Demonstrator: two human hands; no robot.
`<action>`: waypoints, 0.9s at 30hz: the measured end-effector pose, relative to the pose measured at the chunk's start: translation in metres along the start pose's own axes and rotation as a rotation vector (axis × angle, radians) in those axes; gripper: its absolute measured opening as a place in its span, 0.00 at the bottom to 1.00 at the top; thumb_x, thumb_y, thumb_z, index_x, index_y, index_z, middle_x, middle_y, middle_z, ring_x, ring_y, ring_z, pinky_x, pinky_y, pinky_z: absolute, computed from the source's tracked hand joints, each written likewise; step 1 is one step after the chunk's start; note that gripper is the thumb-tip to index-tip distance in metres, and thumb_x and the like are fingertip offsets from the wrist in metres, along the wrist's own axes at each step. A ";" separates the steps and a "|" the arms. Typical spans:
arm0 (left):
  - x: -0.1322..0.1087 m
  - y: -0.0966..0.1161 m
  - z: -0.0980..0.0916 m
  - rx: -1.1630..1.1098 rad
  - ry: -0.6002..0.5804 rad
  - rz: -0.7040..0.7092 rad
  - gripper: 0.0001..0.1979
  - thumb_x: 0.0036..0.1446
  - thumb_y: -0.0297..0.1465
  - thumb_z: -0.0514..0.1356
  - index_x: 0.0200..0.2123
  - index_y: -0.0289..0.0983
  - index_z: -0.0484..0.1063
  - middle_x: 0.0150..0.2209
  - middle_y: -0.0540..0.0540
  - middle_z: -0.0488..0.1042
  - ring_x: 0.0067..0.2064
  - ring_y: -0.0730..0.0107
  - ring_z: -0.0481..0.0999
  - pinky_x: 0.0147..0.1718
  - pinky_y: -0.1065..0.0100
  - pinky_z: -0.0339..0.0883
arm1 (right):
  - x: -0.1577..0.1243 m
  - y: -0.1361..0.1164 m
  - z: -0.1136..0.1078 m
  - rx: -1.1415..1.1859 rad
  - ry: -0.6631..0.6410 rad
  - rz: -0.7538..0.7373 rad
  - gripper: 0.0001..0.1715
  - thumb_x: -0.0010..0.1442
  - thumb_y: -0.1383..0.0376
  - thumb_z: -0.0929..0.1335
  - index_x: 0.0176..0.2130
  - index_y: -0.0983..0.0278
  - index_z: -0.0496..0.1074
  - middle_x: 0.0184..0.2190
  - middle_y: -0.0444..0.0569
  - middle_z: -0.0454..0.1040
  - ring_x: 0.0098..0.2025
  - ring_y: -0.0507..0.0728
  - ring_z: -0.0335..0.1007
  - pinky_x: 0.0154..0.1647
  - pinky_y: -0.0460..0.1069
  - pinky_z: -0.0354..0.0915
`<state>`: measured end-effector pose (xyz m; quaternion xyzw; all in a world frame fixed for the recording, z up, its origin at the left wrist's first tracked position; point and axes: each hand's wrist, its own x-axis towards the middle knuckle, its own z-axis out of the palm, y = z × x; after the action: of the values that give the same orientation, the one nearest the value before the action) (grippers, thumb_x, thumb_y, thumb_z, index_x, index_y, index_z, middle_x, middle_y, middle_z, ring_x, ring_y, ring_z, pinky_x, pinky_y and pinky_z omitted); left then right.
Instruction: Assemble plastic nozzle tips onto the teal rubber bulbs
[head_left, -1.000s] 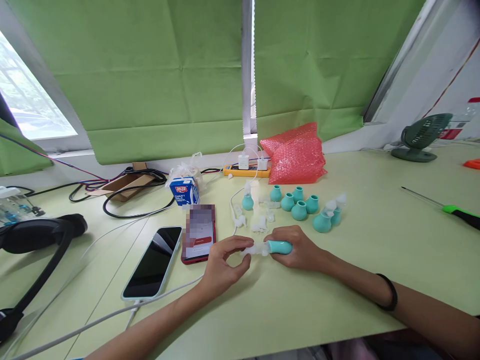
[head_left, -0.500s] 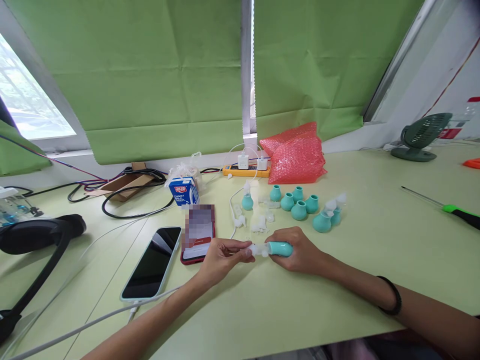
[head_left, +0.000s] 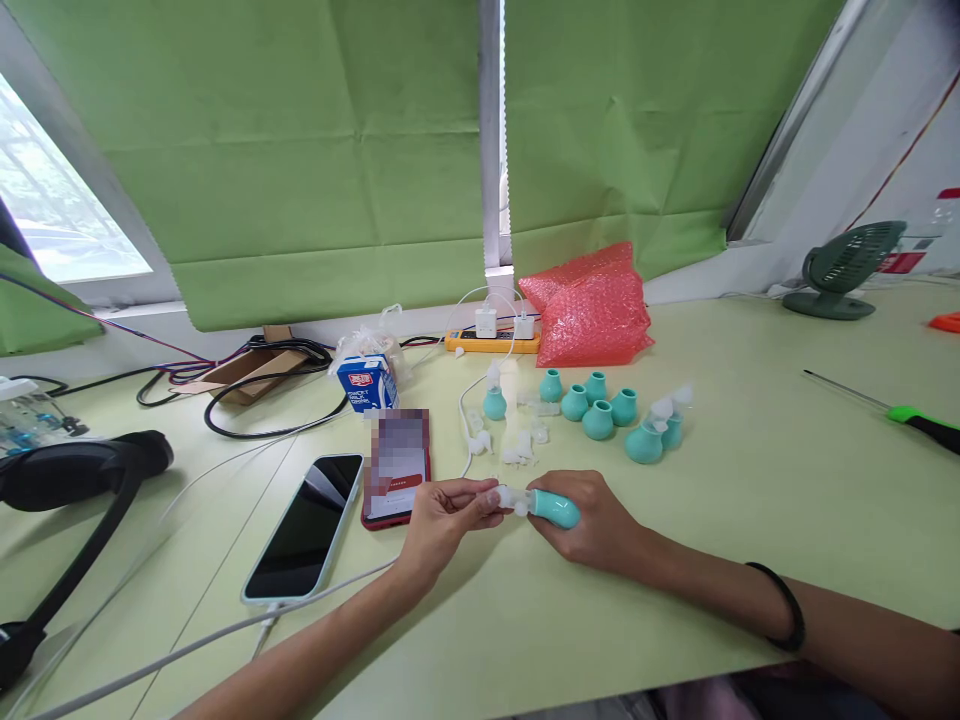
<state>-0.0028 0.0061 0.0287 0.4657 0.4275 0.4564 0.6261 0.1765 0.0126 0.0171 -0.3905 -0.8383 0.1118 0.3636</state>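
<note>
Between my hands, above the table, is a teal rubber squeeze bulb [head_left: 556, 509] with a translucent white plastic nozzle [head_left: 513, 499] at its left end. My right hand [head_left: 591, 515] is wrapped round the bulb. The thumb and fingers of my left hand [head_left: 448, 520] pinch the nozzle's far end. Beyond them stand several teal bulbs [head_left: 598, 421] with open necks. Farther right, a bulb [head_left: 644, 442] has a white tip on it, and at the left another bulb [head_left: 494, 403] stands with a nozzle upright. Small translucent plastic parts [head_left: 519, 449] lie just past my hands.
Two phones, one dark-screened [head_left: 304, 530] and one lit [head_left: 397, 470], lie left of my hands. Behind are a blue milk carton [head_left: 367, 384], an orange power strip [head_left: 491, 342] and a red bubble-wrap bag [head_left: 592, 315]. A screwdriver [head_left: 892, 412] and fan [head_left: 844, 270] are at right.
Both hands have shifted slightly left, with the bulb and nozzle between them. The bulb's right end tilts a little more toward me. The other things lie as before.
</note>
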 end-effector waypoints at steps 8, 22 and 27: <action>0.002 0.003 0.000 0.070 -0.028 -0.028 0.15 0.36 0.32 0.65 0.29 0.29 0.74 0.25 0.43 0.77 0.27 0.66 0.75 0.32 0.66 0.72 | 0.002 -0.002 -0.004 0.077 -0.114 0.099 0.05 0.43 0.71 0.63 0.24 0.65 0.68 0.17 0.44 0.69 0.19 0.49 0.61 0.21 0.43 0.56; 0.005 0.001 -0.004 0.090 -0.094 -0.037 0.16 0.38 0.34 0.65 0.31 0.27 0.73 0.26 0.41 0.76 0.31 0.61 0.76 0.32 0.64 0.72 | 0.003 -0.002 -0.003 0.171 -0.138 0.183 0.05 0.41 0.71 0.63 0.23 0.67 0.69 0.17 0.44 0.68 0.19 0.48 0.59 0.20 0.42 0.55; 0.005 0.001 -0.003 0.094 -0.096 -0.055 0.17 0.39 0.34 0.64 0.31 0.27 0.72 0.26 0.40 0.76 0.31 0.60 0.76 0.31 0.65 0.71 | 0.004 -0.001 -0.002 0.243 -0.157 0.260 0.03 0.40 0.70 0.64 0.21 0.67 0.68 0.16 0.42 0.64 0.19 0.47 0.56 0.19 0.42 0.54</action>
<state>-0.0050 0.0121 0.0281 0.5037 0.4307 0.3957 0.6358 0.1751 0.0144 0.0209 -0.4389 -0.7869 0.2882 0.3241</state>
